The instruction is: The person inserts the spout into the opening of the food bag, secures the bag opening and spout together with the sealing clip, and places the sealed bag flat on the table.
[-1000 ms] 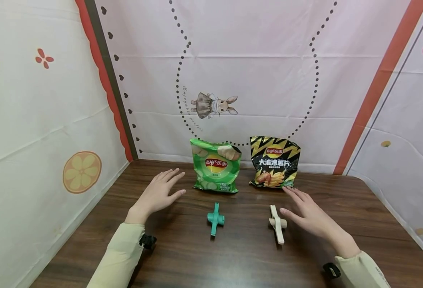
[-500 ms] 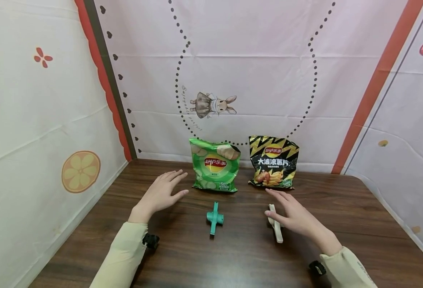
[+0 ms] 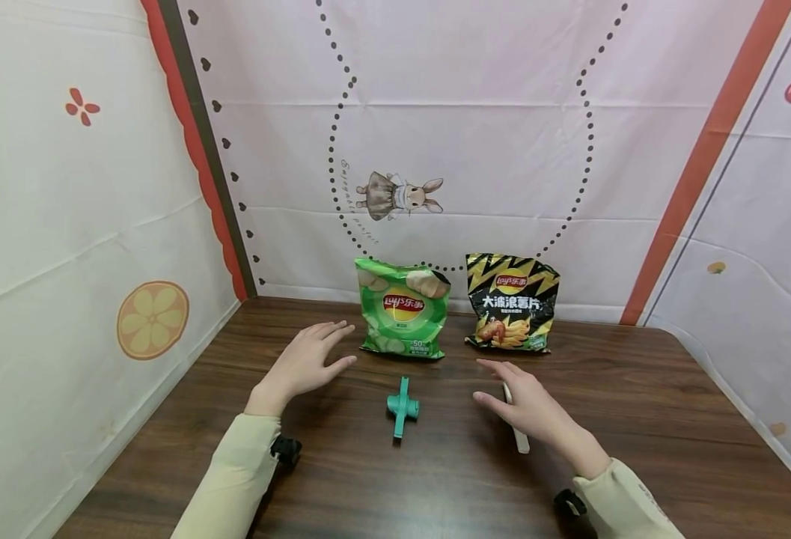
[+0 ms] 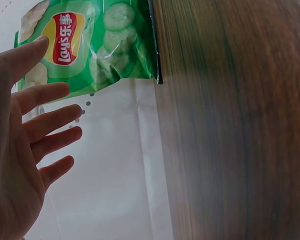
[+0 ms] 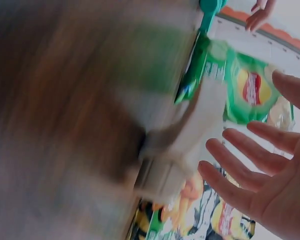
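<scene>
My left hand (image 3: 304, 363) hovers with relaxed fingers just left of a green Lay's chip bag (image 3: 402, 308), holding nothing. In the left wrist view its spread fingers overlap that bag's edge. A teal bag clip (image 3: 402, 408) lies on the table in front of the green bag. My right hand (image 3: 526, 404), fingers loosely extended, is over a white bag clip (image 3: 521, 440) and hides its middle in the head view. The right wrist view shows the white clip large and blurred beside the open fingers. Behind that hand stands a black and yellow Lay's chip bag (image 3: 512, 303).
Both bags stand upright at the back of the brown wooden table (image 3: 429, 494). A white printed cloth (image 3: 503, 150) rises behind them, and another cloth wall (image 3: 99, 224) closes the left side.
My right hand has moved left from beside the white clip to over it, covering part of it. My left hand has drifted slightly right. Bags and clips have stayed put.
</scene>
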The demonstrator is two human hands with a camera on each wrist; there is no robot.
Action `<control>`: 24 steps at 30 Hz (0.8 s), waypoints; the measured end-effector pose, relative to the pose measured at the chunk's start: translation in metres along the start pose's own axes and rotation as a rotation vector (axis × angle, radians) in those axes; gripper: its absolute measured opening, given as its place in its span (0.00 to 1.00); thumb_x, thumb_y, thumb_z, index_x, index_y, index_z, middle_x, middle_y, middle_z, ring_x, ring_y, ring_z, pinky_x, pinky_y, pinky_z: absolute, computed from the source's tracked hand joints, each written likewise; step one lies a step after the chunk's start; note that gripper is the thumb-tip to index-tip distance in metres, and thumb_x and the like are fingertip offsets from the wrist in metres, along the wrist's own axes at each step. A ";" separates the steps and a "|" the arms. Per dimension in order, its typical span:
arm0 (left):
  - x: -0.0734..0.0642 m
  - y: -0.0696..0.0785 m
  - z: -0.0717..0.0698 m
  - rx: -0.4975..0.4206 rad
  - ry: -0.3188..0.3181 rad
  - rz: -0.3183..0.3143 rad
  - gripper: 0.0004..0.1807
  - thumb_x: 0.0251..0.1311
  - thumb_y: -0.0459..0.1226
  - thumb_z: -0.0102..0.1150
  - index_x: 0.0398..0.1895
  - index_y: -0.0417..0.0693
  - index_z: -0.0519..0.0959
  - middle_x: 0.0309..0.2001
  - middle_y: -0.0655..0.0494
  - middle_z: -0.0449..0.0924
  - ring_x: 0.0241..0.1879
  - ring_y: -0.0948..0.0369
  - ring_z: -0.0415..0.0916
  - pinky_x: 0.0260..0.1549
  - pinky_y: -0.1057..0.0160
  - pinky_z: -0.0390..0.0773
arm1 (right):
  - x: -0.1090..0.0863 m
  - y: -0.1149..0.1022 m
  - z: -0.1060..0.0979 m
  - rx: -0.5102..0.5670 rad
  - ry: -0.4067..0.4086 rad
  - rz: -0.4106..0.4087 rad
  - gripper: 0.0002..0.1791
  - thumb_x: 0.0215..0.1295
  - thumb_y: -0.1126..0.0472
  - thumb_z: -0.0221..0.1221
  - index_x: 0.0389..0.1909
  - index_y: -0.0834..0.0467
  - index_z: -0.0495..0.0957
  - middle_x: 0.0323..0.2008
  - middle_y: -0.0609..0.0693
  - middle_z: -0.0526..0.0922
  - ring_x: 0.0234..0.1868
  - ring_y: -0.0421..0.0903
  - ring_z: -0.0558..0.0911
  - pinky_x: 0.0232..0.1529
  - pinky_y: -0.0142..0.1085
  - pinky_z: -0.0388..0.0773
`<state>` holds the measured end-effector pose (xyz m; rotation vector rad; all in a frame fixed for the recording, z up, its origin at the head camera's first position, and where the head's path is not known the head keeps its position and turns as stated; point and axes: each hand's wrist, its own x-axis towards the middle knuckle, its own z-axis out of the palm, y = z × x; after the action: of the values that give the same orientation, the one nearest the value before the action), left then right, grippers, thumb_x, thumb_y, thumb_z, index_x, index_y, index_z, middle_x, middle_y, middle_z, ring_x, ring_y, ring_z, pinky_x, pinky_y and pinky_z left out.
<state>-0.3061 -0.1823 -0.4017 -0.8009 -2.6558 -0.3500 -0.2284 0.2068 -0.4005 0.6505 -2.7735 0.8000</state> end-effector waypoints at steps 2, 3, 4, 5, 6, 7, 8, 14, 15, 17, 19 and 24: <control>0.000 0.001 0.000 -0.004 -0.001 0.000 0.33 0.63 0.59 0.50 0.67 0.53 0.66 0.66 0.49 0.68 0.66 0.46 0.63 0.63 0.42 0.59 | 0.002 -0.005 0.004 0.024 -0.017 0.004 0.33 0.64 0.41 0.57 0.64 0.55 0.67 0.58 0.54 0.76 0.55 0.55 0.78 0.52 0.51 0.74; 0.000 0.001 0.000 -0.003 -0.003 0.000 0.34 0.63 0.59 0.49 0.68 0.54 0.66 0.66 0.49 0.68 0.66 0.47 0.63 0.63 0.43 0.59 | 0.003 -0.007 0.007 0.035 -0.024 0.006 0.33 0.63 0.42 0.57 0.64 0.54 0.67 0.59 0.54 0.75 0.55 0.55 0.78 0.52 0.51 0.74; 0.001 0.002 0.000 -0.003 -0.007 0.000 0.34 0.63 0.59 0.49 0.68 0.54 0.66 0.66 0.49 0.68 0.66 0.47 0.63 0.63 0.43 0.59 | 0.003 -0.010 0.009 0.039 -0.031 0.011 0.32 0.64 0.42 0.57 0.64 0.54 0.67 0.59 0.54 0.75 0.55 0.55 0.78 0.52 0.51 0.74; 0.001 0.003 0.000 -0.005 -0.012 -0.001 0.34 0.63 0.60 0.48 0.68 0.54 0.66 0.66 0.49 0.68 0.66 0.47 0.63 0.63 0.43 0.59 | 0.004 -0.012 0.011 0.046 -0.037 0.016 0.32 0.63 0.42 0.57 0.64 0.53 0.67 0.59 0.54 0.75 0.55 0.54 0.78 0.52 0.51 0.74; 0.002 0.004 0.000 -0.007 -0.017 -0.001 0.34 0.63 0.60 0.48 0.68 0.54 0.66 0.66 0.49 0.68 0.66 0.47 0.63 0.64 0.43 0.59 | 0.005 -0.015 0.014 0.050 -0.043 0.024 0.32 0.63 0.42 0.58 0.64 0.53 0.67 0.60 0.53 0.75 0.55 0.54 0.78 0.52 0.51 0.74; 0.002 0.005 0.000 -0.010 -0.021 -0.004 0.34 0.63 0.60 0.48 0.68 0.54 0.66 0.66 0.50 0.67 0.66 0.47 0.63 0.64 0.43 0.59 | 0.005 -0.017 0.015 0.053 -0.050 0.032 0.32 0.63 0.42 0.58 0.65 0.52 0.67 0.60 0.53 0.74 0.56 0.54 0.78 0.54 0.52 0.73; 0.003 0.006 0.000 -0.011 -0.025 -0.003 0.34 0.63 0.60 0.48 0.68 0.54 0.66 0.66 0.50 0.67 0.66 0.47 0.63 0.64 0.43 0.59 | 0.006 -0.019 0.017 0.053 -0.057 0.041 0.32 0.63 0.42 0.58 0.65 0.52 0.67 0.60 0.53 0.74 0.56 0.53 0.78 0.55 0.53 0.71; 0.005 0.008 0.002 -0.019 -0.029 0.005 0.34 0.63 0.60 0.48 0.67 0.54 0.67 0.66 0.50 0.68 0.66 0.48 0.63 0.63 0.43 0.60 | 0.010 -0.033 0.025 0.066 -0.097 0.033 0.31 0.62 0.43 0.59 0.64 0.51 0.68 0.58 0.55 0.76 0.53 0.53 0.79 0.51 0.50 0.75; 0.006 0.008 0.003 -0.021 -0.028 0.004 0.33 0.63 0.60 0.48 0.67 0.54 0.67 0.66 0.51 0.68 0.66 0.48 0.63 0.63 0.43 0.60 | 0.011 -0.035 0.027 0.066 -0.100 0.020 0.31 0.62 0.43 0.59 0.63 0.51 0.68 0.57 0.55 0.76 0.53 0.53 0.80 0.50 0.49 0.76; 0.006 0.009 0.004 -0.023 -0.022 0.008 0.33 0.63 0.60 0.48 0.67 0.54 0.68 0.66 0.50 0.68 0.66 0.48 0.63 0.63 0.43 0.60 | 0.014 -0.040 0.030 0.066 -0.107 0.008 0.31 0.63 0.43 0.59 0.63 0.53 0.69 0.57 0.56 0.76 0.52 0.54 0.80 0.48 0.48 0.77; 0.007 0.010 0.005 -0.020 -0.026 0.009 0.34 0.63 0.61 0.47 0.67 0.54 0.68 0.66 0.51 0.68 0.66 0.49 0.63 0.63 0.43 0.60 | 0.016 -0.045 0.033 0.071 -0.116 0.017 0.32 0.62 0.42 0.59 0.63 0.54 0.69 0.57 0.56 0.76 0.52 0.54 0.80 0.48 0.48 0.77; 0.009 0.013 0.008 -0.022 -0.046 0.010 0.34 0.63 0.62 0.45 0.67 0.55 0.67 0.66 0.51 0.67 0.66 0.49 0.63 0.64 0.44 0.60 | 0.021 -0.053 0.041 0.099 -0.146 0.067 0.33 0.61 0.43 0.60 0.63 0.57 0.69 0.55 0.57 0.77 0.51 0.54 0.81 0.47 0.50 0.77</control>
<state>-0.3076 -0.1651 -0.4037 -0.8380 -2.6944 -0.3629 -0.2251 0.1368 -0.4043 0.6612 -2.9156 0.9452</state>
